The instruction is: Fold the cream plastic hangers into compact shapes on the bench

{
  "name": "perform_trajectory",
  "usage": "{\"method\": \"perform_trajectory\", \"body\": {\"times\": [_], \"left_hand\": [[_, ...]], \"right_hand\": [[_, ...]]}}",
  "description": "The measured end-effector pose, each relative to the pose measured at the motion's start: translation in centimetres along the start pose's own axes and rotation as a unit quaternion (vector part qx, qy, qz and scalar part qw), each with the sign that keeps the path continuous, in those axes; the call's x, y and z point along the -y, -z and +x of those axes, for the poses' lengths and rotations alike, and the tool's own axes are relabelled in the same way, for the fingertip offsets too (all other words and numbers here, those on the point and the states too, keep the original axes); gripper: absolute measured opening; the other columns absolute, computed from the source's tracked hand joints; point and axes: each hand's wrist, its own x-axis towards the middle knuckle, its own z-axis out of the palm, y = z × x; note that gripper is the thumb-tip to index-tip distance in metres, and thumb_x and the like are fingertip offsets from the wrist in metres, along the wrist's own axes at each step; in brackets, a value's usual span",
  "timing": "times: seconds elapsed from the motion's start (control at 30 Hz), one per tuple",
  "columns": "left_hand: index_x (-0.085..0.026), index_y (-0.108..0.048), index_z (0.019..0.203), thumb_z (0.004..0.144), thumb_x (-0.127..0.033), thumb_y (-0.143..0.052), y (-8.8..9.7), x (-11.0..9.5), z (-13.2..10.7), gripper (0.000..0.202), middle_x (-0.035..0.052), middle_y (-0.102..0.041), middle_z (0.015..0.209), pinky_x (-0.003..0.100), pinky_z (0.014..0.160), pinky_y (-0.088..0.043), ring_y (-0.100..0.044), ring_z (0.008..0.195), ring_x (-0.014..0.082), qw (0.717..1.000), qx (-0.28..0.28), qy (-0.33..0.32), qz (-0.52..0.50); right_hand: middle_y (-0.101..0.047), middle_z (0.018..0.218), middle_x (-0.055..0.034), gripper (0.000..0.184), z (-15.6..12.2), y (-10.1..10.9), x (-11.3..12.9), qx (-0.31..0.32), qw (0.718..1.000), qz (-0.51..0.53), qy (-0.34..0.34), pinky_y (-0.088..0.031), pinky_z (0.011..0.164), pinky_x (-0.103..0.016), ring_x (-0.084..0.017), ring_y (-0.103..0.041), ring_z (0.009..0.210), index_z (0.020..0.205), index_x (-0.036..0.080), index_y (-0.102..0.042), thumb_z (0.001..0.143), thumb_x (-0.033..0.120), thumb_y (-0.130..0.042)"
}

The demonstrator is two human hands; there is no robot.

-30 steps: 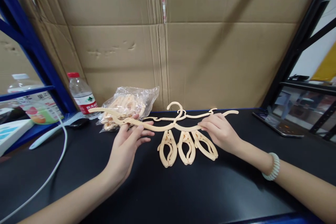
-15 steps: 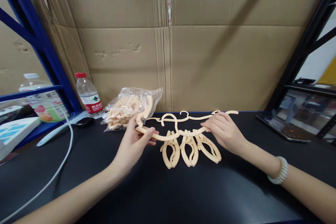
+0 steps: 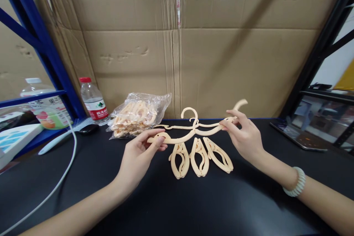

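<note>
A cream plastic folding hanger (image 3: 181, 139) is held up between my two hands, its hook rising in the middle. My left hand (image 3: 141, 153) is closed on its left arm, thumb on top. At the other side my right hand (image 3: 243, 132) pinches the right arm, whose end piece sticks up past the fingers. Below it, three folded hangers lie on the black table: a left one (image 3: 179, 161), a middle one (image 3: 199, 158) and a right one (image 3: 220, 155). Behind, an unfolded hanger (image 3: 177, 127) lies flat, partly hidden by the held one.
A clear plastic bag (image 3: 135, 112) of folded hangers lies at the back left, beside a red-capped water bottle (image 3: 94, 101). A white cable (image 3: 70, 156) curves over the left side. A phone-like dark slab (image 3: 297, 136) lies at right. Cardboard (image 3: 249, 55) walls the back.
The held hanger's right side has risen and its end piece now points up. The left end piece has folded down into my left hand. The hook has shifted right and up.
</note>
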Motion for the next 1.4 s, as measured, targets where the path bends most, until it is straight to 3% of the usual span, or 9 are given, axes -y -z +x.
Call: {"method": "perform_trajectory", "body": {"times": [0.13, 0.27, 0.4, 0.67, 0.83, 0.97, 1.13, 1.23, 1.4], "left_hand": [[-0.016, -0.069, 0.099, 0.074, -0.039, -0.075, 0.1, 0.1, 0.1, 0.035, 0.0061, -0.072, 0.088, 0.028, 0.071, -0.057, -0.066, 0.07, 0.0175, 1.0, -0.007, 0.003, -0.006], [-0.016, -0.069, 0.095, 0.074, -0.038, -0.076, 0.2, 0.3, 0.2, 0.032, 0.0058, -0.072, 0.087, 0.028, 0.073, -0.057, -0.066, 0.072, 0.0171, 1.0, -0.019, -0.002, -0.018], [-0.016, -0.069, 0.093, 0.075, -0.037, -0.076, 0.3, 0.3, 0.1, 0.029, 0.0046, -0.071, 0.085, 0.026, 0.073, -0.056, -0.065, 0.072, 0.0157, 0.999, -0.024, -0.004, -0.026], [-0.017, -0.068, 0.097, 0.074, -0.034, -0.077, 0.3, -0.2, 0.2, 0.03, 0.0041, -0.07, 0.09, 0.018, 0.063, -0.053, -0.063, 0.076, 0.0143, 0.999, -0.027, -0.011, -0.045], [-0.019, -0.067, 0.1, 0.071, -0.032, -0.079, -0.2, -0.5, -0.7, 0.034, 0.0024, -0.07, 0.08, 0.017, 0.059, -0.053, -0.064, 0.075, 0.0152, 0.998, 0.01, 0.023, -0.054], [-0.015, -0.068, 0.096, 0.071, -0.032, -0.079, -1.0, -0.5, -1.7, 0.032, 0.0045, -0.071, 0.075, 0.022, 0.062, -0.055, -0.067, 0.072, 0.0177, 0.996, 0.057, 0.054, -0.045], [-0.016, -0.069, 0.095, 0.071, -0.031, -0.078, -1.6, -0.3, -2.6, 0.03, 0.006, -0.073, 0.077, 0.026, 0.064, -0.058, -0.069, 0.074, 0.0207, 0.991, 0.11, 0.065, -0.029], [-0.017, -0.069, 0.091, 0.07, -0.03, -0.079, -1.8, -0.3, -2.8, 0.027, 0.0045, -0.072, 0.075, 0.024, 0.062, -0.058, -0.068, 0.072, 0.0196, 0.991, 0.106, 0.065, -0.041], [-0.016, -0.069, 0.091, 0.07, -0.026, -0.078, -2.1, -0.6, -3.1, 0.025, 0.0042, -0.072, 0.077, 0.025, 0.06, -0.058, -0.067, 0.068, 0.0184, 0.987, 0.118, 0.076, -0.076]], "right_hand": [[-0.043, 0.135, -0.0122, 0.019, 0.2, 0.0, 0.3, -0.002, 0.995, 0.097, -0.016, -0.051, 0.084, -0.048, -0.03, -0.055, 0.109, 0.096, 0.022, -0.063, 0.095, 0.015, -0.046], [-0.061, 0.111, -0.0102, 0.014, 0.1, 0.0, 0.3, 0.012, 0.975, 0.222, -0.02, -0.053, 0.085, -0.043, -0.025, -0.062, 0.099, 0.101, 0.022, -0.059, 0.096, 0.018, -0.047], [-0.066, 0.088, -0.0059, 0.013, -0.3, -0.3, 0.1, 0.006, 0.941, 0.319, -0.114, -0.057, 0.072, -0.036, -0.023, -0.067, 0.08, 0.092, 0.022, -0.053, 0.091, 0.033, -0.061], [-0.062, 0.084, -0.0037, 0.029, 0.7, 0.2, 0.7, 0.052, 0.747, 0.583, -0.314, -0.052, 0.058, -0.028, -0.016, -0.059, 0.067, 0.099, 0.022, -0.058, 0.08, 0.038, -0.073], [-0.061, 0.09, -0.0051, 0.025, 1.1, 1.1, 2.0, 0.065, 0.689, 0.632, -0.349, -0.053, 0.064, -0.031, -0.017, -0.058, 0.072, 0.1, 0.023, -0.059, 0.084, 0.04, -0.068], [-0.064, 0.08, -0.0032, 0.026, 1.2, 2.3, 4.4, 0.102, 0.664, 0.648, -0.36, -0.052, 0.059, -0.028, -0.015, -0.058, 0.062, 0.102, 0.021, -0.059, 0.085, 0.038, -0.069], [-0.069, 0.091, -0.0049, 0.027, 1.1, 4.1, 7.4, 0.246, 0.662, 0.655, -0.27, -0.055, 0.075, -0.032, -0.021, -0.066, 0.085, 0.115, 0.024, -0.06, 0.089, 0.032, -0.064], [-0.069, 0.085, -0.0028, 0.037, 0.6, 4.4, 8.4, 0.277, 0.656, 0.65, -0.266, -0.056, 0.065, -0.031, -0.018, -0.067, 0.069, 0.128, 0.027, -0.053, 0.092, 0.033, -0.059], [-0.067, 0.071, -0.0016, 0.038, -0.1, 4.0, 8.5, 0.234, 0.719, 0.59, -0.283, -0.053, 0.058, -0.029, -0.018, -0.063, 0.063, 0.128, 0.023, -0.058, 0.091, 0.034, -0.059]]}}
